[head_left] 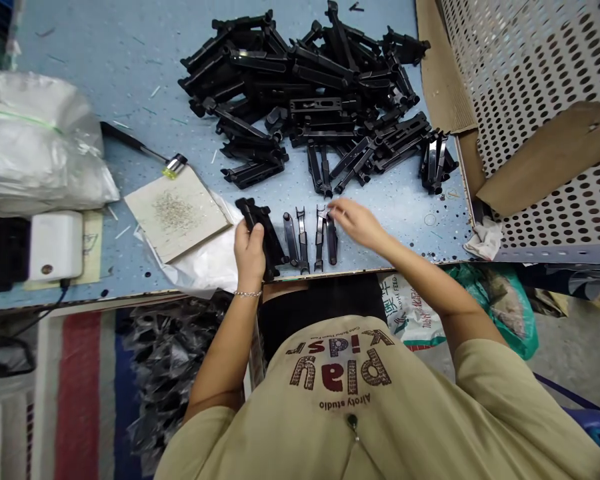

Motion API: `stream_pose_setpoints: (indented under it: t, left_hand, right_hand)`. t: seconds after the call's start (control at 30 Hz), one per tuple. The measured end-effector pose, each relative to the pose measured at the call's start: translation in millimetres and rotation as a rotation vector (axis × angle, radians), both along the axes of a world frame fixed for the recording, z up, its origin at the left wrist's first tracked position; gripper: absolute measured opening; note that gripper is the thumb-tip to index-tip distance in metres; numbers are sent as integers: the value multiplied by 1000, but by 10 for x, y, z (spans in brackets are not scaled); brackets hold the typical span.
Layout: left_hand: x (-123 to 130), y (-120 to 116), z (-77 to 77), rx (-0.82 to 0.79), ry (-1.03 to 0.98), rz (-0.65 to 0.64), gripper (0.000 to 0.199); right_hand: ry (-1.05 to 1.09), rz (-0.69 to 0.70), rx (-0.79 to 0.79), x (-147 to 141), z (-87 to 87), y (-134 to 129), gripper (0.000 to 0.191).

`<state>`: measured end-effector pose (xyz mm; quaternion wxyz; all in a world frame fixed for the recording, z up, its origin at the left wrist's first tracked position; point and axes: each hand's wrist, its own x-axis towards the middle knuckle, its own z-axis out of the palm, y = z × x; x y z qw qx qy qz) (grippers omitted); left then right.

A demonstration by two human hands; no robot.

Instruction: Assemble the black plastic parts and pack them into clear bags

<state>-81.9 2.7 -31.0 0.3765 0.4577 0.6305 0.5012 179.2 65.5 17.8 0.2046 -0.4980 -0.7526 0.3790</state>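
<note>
My left hand (250,250) is wrapped round several long black plastic parts (266,233) held together at the table's front edge, thumb on top. Right of it, a short row of slim black plastic pieces (303,240) lies on the blue table, some with forked ends. My right hand (359,221) is at the far end of the rightmost piece (332,241), fingers partly stretched and apart. Its fingertips are close to that end; whether they touch it I cannot tell. Beyond both hands lies a large heap of similar black parts (320,100).
A hammer (175,165) rests against a square board (177,217) at left, over white plastic sheeting. Farther left are a white bag (35,143) and a white box with a cable (56,245). At right stand cardboard (445,73) and a perforated panel (535,67).
</note>
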Motion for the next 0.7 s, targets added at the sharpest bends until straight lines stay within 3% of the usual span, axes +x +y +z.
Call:
stream_pose_setpoints:
  t: [0.1,0.23,0.33,0.47,0.6,0.7]
  left_hand:
    - [89,62,-243,-120,63,-6,51]
    - [344,32,-383,-31,231,-59,63]
    - [381,-44,-287,53,317,-64,62]
    - [381,-93,-4,189,264,-14,50]
    - [541,29,208,194,-109,-84,47]
    - [726,189,317,16,-451,-261,53]
  right_hand:
    - [-231,-176,265,191,-160,605,38]
    - [-420,-162,389,302,-325,992,43]
    - [-513,-125,406,371,-305,983,43]
    - [-507,-114,434,535,-221,907,41]
    - [-317,-190,460,541,-209,707,35]
    - [-71,-198,554,329,-210,316,28]
